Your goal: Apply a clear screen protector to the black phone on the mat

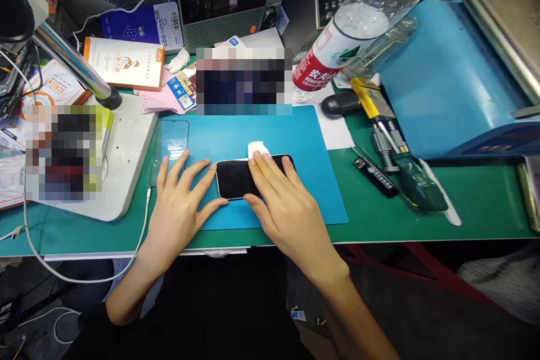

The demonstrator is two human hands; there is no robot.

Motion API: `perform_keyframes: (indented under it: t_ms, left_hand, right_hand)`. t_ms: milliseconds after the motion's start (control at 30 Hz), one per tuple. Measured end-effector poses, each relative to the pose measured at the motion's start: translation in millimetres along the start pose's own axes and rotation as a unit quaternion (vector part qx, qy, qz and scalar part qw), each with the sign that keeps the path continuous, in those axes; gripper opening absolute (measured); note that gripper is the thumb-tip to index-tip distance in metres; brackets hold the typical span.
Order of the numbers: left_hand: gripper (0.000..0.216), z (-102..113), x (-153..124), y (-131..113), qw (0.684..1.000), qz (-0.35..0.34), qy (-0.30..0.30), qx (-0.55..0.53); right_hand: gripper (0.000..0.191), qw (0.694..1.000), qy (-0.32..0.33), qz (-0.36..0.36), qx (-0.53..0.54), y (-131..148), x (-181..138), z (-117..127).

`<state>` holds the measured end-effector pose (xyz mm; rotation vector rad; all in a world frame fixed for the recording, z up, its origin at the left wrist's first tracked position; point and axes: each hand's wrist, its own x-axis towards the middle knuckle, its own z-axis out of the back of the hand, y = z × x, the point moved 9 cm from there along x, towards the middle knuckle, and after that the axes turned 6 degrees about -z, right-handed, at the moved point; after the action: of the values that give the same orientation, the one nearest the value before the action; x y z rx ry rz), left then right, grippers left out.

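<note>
A smartphone [233, 179] with a dark screen and a pale frame lies face up, crosswise on the blue mat [307, 202]. My right hand [287, 202] is over its right part, fingers pressed together on a folded white wipe [257, 149]. The wipe shows past the phone's far edge; the rest is hidden under my fingers. At the phone's left end, my left hand [177, 211] has its fingers spread, with thumb and forefinger at the frame. Its other fingertips reach the near right part of a clear glass screen protector [172, 135].
A water bottle [314, 67] stands tilted behind the mat. To the right are a black mouse [340, 103], a green-handled tool [417, 183] and a blue-topped machine [439, 90]. A lamp pole [76, 62] and white cable [145, 208] are at left. Two patches are pixelated.
</note>
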<state>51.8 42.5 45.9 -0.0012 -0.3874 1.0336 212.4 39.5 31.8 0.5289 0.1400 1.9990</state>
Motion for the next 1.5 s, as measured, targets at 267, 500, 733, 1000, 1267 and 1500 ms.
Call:
perform_keyframes:
  t_ms: [267,500,733,1000,1267,1500]
  left_hand:
    - [0.055,0.4,-0.2,0.5,1.000,0.005,0.006,0.007]
    - [0.042,7.1,-2.1,-4.4,1.000,-0.017,-0.024,0.011]
    - [0.022,30.7,-7.4,-2.9,0.991,0.013,-0.123,-0.045]
    - [0.021,43.3,-14.3,5.6,0.979,0.056,-0.185,-0.064]
    - [0.020,44.8,-17.7,12.3,0.976,0.073,-0.196,-0.066]
    - [0.021,44.3,-16.6,17.3,0.973,0.070,-0.203,-0.078]
  right_hand:
    - [0.072,1.000,0.011,0.016,-0.008,26.6,-32.4,2.9]
    - [0.072,1.000,0.007,0.028,-0.003,22.0,22.3,-14.7]
    - [0.074,0.998,0.023,0.060,-0.006,47.0,-19.0,-7.2]
    - [0.067,0.997,0.026,0.068,0.000,52.9,20.9,-19.7]
    - [0.054,0.996,0.015,0.083,0.007,62.4,1.0,-10.0]
    - [0.050,0.996,-0.015,0.081,0.041,50.7,4.5,-6.7]
